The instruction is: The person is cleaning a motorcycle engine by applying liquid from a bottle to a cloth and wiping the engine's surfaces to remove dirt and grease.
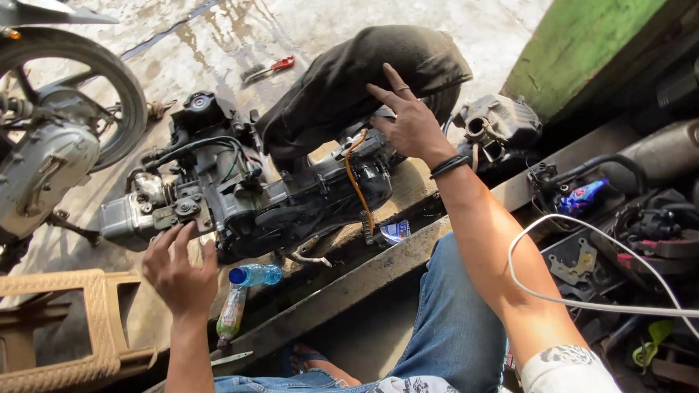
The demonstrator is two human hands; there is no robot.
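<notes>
A removed scooter engine [240, 182] lies on the concrete floor, its rear wheel under a black mudguard [364, 80]. My right hand [408, 120] rests on the mudguard's lower edge near the wheel, fingers spread, a black band on the wrist. My left hand [178, 273] hovers open just below the engine's silver cylinder end [127, 218], holding nothing. An orange wire [357, 182] runs down the engine casing.
A motorcycle's rear wheel and silver engine cover [51, 156] stand at left. A tan plastic stool [65, 327], a blue-capped bottle [244, 291], a red-handled brush [269, 69], an air-filter box [499, 127], scattered parts [626, 225] and a white cable [582, 291] surround me.
</notes>
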